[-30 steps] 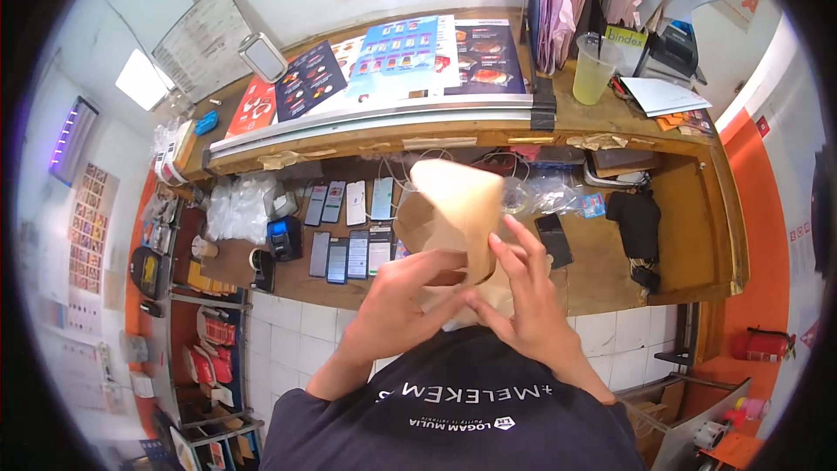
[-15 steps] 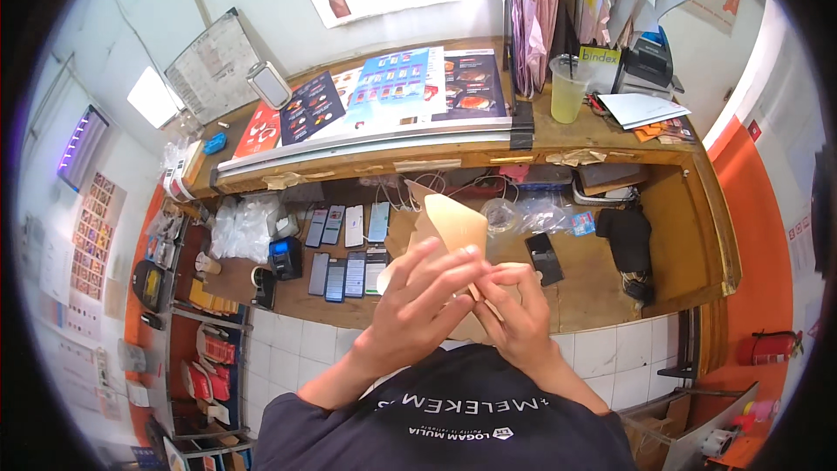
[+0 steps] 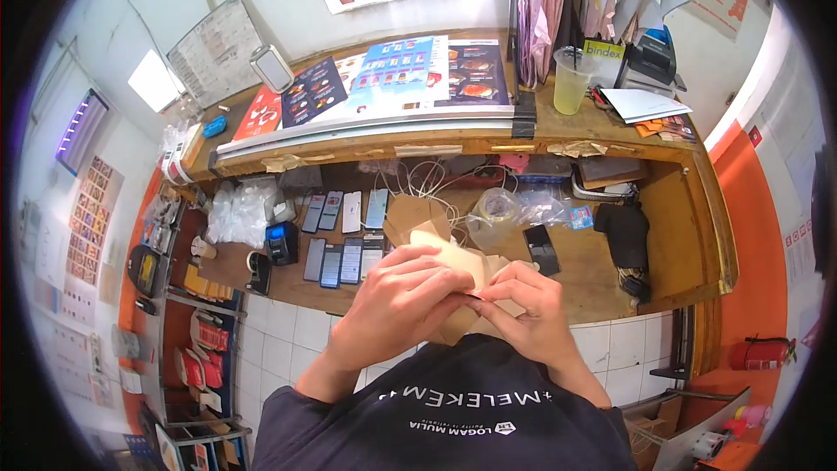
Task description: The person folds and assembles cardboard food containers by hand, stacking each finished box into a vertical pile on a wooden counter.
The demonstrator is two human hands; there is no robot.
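Both my hands meet in front of my chest on a partly folded brown cardboard box (image 3: 417, 220), its flaps standing out above and below the fingers. My left hand (image 3: 397, 301) is closed round the box's left side, fingers bent over the card. At the right edge, my right hand (image 3: 527, 301) pinches the card between thumb and fingers, close to the left fingertips. Much of the box is hidden behind the hands. Beyond it, on the lower shelf, lie several phones (image 3: 351, 260) in rows, to the left of the box.
A roll of clear tape (image 3: 499, 206), a black phone (image 3: 541, 249) and white cables lie on the wooden shelf. Plastic bags (image 3: 240, 216) and a blue-black device (image 3: 282, 242) stand left. The upper counter holds menus (image 3: 397, 74) and a drink cup (image 3: 571, 83).
The cardboard has tilted down and turned, so its brown flaps now spread out further. My left fingers have curled in over it, and both hands have drawn together at its edge.
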